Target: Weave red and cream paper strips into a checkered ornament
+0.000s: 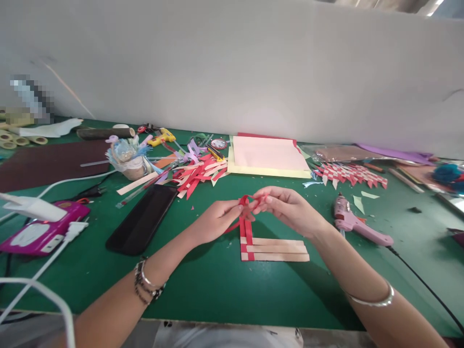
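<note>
Head view: both forearms reach in from the lower corners and meet at frame centre, wrists bent inward, a bracelet on each. The left hand (217, 220) and right hand (290, 208) are together, the fingertips of each pinched on a looped red strip (246, 199) raised just above the worktop (217, 285). The strip's lower ends run down into a weave (275, 249) of red and cream strips lying flat just below the hands. A glue gun (350, 220) lies right of the right hand; a phone (143, 220) lies left of centre.
</note>
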Motion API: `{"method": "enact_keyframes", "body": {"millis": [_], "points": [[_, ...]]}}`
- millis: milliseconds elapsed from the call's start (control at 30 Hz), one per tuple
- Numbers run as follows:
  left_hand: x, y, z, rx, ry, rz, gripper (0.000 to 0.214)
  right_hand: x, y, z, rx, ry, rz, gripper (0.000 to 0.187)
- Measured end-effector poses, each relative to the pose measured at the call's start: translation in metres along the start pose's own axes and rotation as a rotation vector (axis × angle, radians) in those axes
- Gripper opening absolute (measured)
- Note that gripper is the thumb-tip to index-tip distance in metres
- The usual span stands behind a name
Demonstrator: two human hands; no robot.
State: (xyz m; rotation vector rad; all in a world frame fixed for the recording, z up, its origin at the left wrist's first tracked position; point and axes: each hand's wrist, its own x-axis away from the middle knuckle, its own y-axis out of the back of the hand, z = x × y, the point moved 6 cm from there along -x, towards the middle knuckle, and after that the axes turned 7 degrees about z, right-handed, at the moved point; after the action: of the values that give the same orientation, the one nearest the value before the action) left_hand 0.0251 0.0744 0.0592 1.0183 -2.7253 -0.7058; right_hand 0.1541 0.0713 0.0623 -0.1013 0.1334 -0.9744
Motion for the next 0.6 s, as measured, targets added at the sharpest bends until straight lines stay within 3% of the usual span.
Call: {"method": "enact_keyframes", "body": {"millis": [133,267,333,433,500,600], "points": [[-0.002,-0.022,0.007,0.347,0.041,0.146,0.046,0.000,-0.002,-0.002,0.080,0.021,-0.114,0.015],[-0.002,-0.037,0.016,0.518,0.143,0.145,0.039,0.003,0.001,-0.003,0.184,0.028,-0.302,0.015],[-0.001,-0.038,0.018,0.488,0.162,0.078,0.036,0.004,0.000,-0.004,0.225,0.016,-0.357,0.016],[0.003,-0.024,0.014,0.288,0.111,-0.156,0.037,0.006,-0.005,-0.004,0.197,0.035,-0.371,0.017],[0.007,-0.013,0.010,0.154,0.075,-0.306,0.033,0.006,-0.012,-0.004,0.193,0.036,-0.330,0.018],[0.009,-0.006,0.004,0.066,0.034,-0.355,0.020,0.006,-0.023,-0.005,0.312,-0.001,-0.224,0.017]]}}
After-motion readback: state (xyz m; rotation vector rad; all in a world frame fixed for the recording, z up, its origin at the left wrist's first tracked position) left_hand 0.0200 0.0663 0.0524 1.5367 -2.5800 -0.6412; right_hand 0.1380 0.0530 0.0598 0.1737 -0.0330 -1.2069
